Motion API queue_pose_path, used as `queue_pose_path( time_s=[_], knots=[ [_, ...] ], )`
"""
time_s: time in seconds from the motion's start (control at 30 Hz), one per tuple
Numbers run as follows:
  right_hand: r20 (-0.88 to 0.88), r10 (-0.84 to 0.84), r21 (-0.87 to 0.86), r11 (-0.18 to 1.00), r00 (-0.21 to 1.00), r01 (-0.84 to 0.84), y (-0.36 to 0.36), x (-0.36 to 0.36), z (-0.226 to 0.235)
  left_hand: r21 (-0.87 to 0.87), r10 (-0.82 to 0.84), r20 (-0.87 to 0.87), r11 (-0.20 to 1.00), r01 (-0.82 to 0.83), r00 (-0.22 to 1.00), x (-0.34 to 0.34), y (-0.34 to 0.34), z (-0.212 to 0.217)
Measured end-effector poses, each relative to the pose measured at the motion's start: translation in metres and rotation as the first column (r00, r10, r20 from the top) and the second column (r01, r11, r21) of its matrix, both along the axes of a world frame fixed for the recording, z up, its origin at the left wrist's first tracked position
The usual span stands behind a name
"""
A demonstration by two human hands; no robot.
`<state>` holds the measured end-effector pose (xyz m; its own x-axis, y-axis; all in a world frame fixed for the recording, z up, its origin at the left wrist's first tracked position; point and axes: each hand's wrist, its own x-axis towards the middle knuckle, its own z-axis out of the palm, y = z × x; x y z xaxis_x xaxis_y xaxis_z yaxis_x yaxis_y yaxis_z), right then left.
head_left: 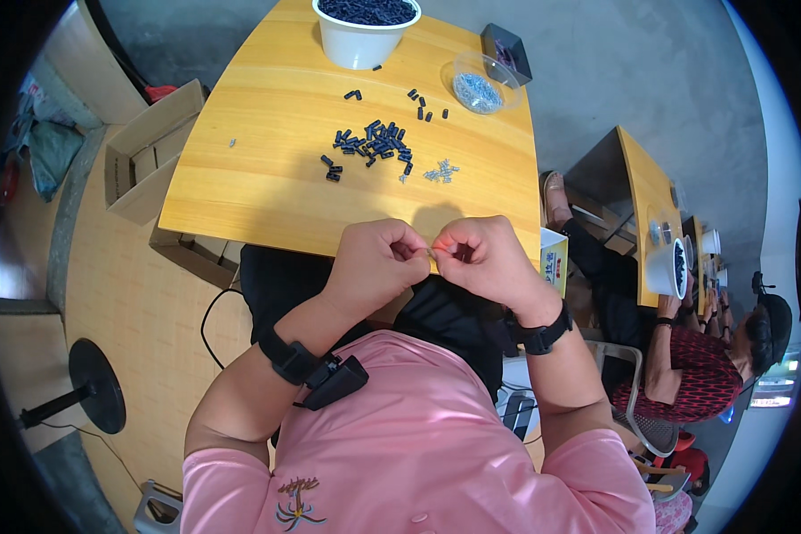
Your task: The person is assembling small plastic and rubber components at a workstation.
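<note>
My left hand (376, 265) and my right hand (482, 258) meet fingertip to fingertip at the table's near edge. Both are closed in a pinch, and whatever small piece they grip is mostly hidden by the fingers. Beyond them on the yellow wooden table (267, 178) lies a loose heap of small black cylindrical parts (378, 142). A little pile of tiny silvery metal pieces (442, 171) sits to the right of that heap, nearer to my right hand.
A white bucket (356, 44) full of black parts stands at the far side. Right of it are a clear bowl (478, 93) of silvery pieces and a black box (507, 53). Cardboard boxes (156, 151) lie left of the table. Another person (685, 374) sits at a table on the right.
</note>
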<state>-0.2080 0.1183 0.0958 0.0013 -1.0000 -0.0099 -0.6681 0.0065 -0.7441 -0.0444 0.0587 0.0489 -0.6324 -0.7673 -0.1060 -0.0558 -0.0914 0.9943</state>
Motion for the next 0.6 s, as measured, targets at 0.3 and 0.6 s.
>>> queue_pose_path(
  time_s=[0.3, 0.6],
  knots=[
    [0.165, -0.197, 0.124, 0.976, 0.966, 0.177, 0.002, 0.008, -0.019, -0.269, 0.081, 0.061, 0.961, -0.061, 0.995, -0.002, 0.001, -0.006],
    [0.324, -0.315, 0.282, 0.932, 0.892, 0.227, 0.0, 0.013, -0.025, -0.507, 0.155, 0.137, 0.86, -0.065, 0.978, 0.0, 0.0, -0.006]
  ],
)
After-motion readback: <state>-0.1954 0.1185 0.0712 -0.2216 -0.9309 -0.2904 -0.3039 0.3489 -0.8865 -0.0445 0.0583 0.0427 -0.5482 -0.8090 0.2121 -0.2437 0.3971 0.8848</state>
